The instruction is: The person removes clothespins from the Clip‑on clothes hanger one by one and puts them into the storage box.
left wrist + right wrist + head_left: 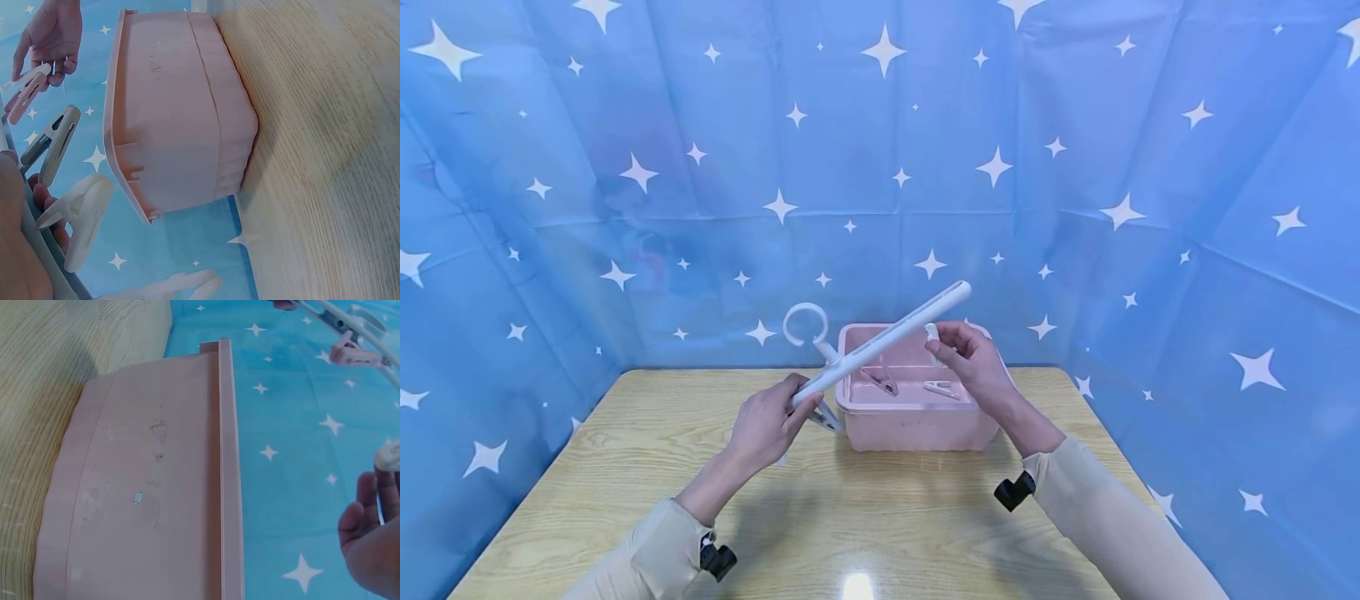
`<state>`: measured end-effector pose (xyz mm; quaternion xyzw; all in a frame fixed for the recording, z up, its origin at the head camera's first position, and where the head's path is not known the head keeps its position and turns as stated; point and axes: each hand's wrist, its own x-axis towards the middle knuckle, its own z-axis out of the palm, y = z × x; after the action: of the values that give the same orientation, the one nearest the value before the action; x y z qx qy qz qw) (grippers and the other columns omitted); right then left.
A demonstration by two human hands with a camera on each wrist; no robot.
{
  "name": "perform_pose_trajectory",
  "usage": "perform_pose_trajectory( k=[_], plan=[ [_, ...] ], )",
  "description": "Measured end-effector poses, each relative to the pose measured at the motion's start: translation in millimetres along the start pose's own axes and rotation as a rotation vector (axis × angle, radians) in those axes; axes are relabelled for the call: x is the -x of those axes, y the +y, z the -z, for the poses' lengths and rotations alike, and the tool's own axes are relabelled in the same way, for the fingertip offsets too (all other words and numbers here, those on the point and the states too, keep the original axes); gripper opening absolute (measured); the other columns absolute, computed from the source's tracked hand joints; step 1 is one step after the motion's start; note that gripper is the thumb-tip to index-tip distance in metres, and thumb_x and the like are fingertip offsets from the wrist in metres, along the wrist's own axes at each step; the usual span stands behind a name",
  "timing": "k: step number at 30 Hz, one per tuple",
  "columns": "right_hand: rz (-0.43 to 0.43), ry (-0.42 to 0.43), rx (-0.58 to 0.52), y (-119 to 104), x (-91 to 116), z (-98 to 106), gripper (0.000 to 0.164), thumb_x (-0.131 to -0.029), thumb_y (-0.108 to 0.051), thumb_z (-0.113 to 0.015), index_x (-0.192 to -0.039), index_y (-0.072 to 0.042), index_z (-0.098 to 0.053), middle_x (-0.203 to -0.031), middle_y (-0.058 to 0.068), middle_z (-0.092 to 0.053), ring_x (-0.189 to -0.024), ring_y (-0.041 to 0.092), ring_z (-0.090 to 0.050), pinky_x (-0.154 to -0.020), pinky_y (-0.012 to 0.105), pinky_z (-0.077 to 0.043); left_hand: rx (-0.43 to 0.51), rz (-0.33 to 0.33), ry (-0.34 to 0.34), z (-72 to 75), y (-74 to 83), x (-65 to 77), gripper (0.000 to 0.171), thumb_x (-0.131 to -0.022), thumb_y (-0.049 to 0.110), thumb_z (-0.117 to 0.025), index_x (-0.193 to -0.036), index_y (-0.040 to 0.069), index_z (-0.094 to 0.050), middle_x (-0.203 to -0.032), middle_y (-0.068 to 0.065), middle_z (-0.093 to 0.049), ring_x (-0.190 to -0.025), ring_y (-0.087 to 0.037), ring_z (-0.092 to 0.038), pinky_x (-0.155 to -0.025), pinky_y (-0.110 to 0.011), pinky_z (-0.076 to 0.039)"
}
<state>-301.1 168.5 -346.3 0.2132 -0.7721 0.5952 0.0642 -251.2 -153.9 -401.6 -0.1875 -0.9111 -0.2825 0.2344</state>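
Observation:
My left hand [767, 421] grips the bar of a white clip hanger [887, 337], which slants up to the right over the table with its round hook [806, 307] upward. In the left wrist view, a grey clip [60, 147], a white clip [87, 219] and a pink clip [28, 97] hang along the bar. My right hand [973, 367] pinches a small white clothespin [932, 332] above the pink bin [917, 429], near the bar's raised end. In the right wrist view that clothespin [389, 456] shows only partly at the edge.
Inside the bin lie a pinkish clip [880, 382] and a white clip [942, 389]. The bin stands at the back of the wooden table [850, 517], close to a blue star-patterned curtain [850, 167] that surrounds the table on the back and sides.

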Motion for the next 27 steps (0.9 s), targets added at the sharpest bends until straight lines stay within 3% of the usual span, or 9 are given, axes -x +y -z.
perform_pose_trajectory(
  k=[7,13,20,27],
  plan=[
    [-0.002,0.002,-0.013,1.0,0.1,-0.4,0.030,-0.097,-0.026,-0.066,-0.122,-0.009,-0.063,-0.098,-0.004,-0.062,-0.090,0.021,-0.055,-0.076,0.024,-0.047,-0.001,0.006,0.004,1.3,1.9,-0.2,0.028,-0.100,0.043,-0.057,-0.106,0.016,-0.065,-0.065,0.008,-0.050,-0.054,-0.006,-0.042,-0.053,-0.026,-0.035],
    [-0.004,0.000,-0.013,0.8,0.3,0.8,0.030,-0.097,-0.026,-0.066,-0.121,-0.008,-0.062,-0.099,-0.004,-0.063,-0.095,0.028,-0.056,-0.078,0.024,-0.048,-0.003,-0.006,0.010,2.1,2.9,-0.6,0.027,-0.100,0.042,-0.058,-0.106,0.016,-0.065,-0.064,0.010,-0.048,-0.053,-0.006,-0.041,-0.052,-0.025,-0.034],
    [-0.001,-0.007,-0.016,2.0,0.4,1.7,0.031,-0.097,-0.026,-0.066,-0.122,-0.008,-0.063,-0.101,0.000,-0.064,-0.091,0.017,-0.058,-0.078,0.023,-0.048,-0.001,-0.014,0.017,2.3,3.7,-0.9,0.027,-0.100,0.041,-0.058,-0.106,0.016,-0.066,-0.064,0.010,-0.049,-0.053,-0.005,-0.040,-0.052,-0.024,-0.034],
    [0.020,-0.022,-0.006,3.2,0.2,1.3,0.030,-0.098,-0.024,-0.066,-0.123,-0.007,-0.063,-0.098,-0.004,-0.065,-0.094,0.031,-0.058,-0.077,0.024,-0.048,0.004,-0.018,0.012,0.8,5.6,-1.0,0.026,-0.101,0.041,-0.058,-0.105,0.016,-0.065,-0.064,0.010,-0.049,-0.054,-0.005,-0.042,-0.053,-0.024,-0.036]
  ],
)
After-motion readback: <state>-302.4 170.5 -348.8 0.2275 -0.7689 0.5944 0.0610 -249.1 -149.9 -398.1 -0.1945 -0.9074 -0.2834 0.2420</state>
